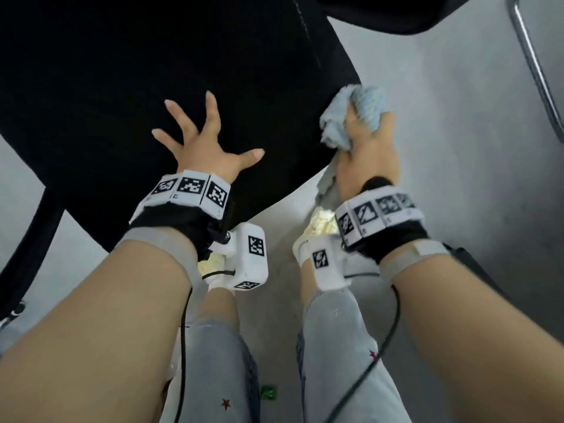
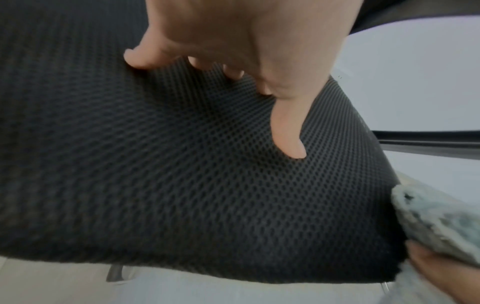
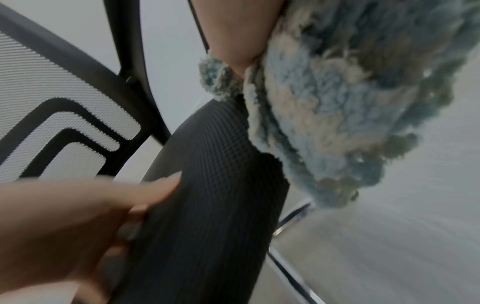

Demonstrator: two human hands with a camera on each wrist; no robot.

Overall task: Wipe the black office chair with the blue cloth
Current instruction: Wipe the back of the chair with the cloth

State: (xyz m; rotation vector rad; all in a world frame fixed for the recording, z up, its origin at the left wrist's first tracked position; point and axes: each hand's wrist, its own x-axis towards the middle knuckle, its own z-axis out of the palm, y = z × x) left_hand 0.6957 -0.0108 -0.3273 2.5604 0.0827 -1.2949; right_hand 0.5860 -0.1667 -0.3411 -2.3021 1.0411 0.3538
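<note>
Wiping at edge of black mesh office chair seat [image 1: 128,87]

Left hand [image 1: 204,145] presses flat, fingers spread (probably steadying it); right hand [image 1: 370,154] grips bunched fluffy blue cloth [image 1: 351,117] against the seat's edge.

No word, brand or number can be read anywhere; the only signs are black-and-white square code markers on the wristbands [image 1: 190,192] and on the white camera boxes [image 1: 251,257], which carry no legible writing.
</note>
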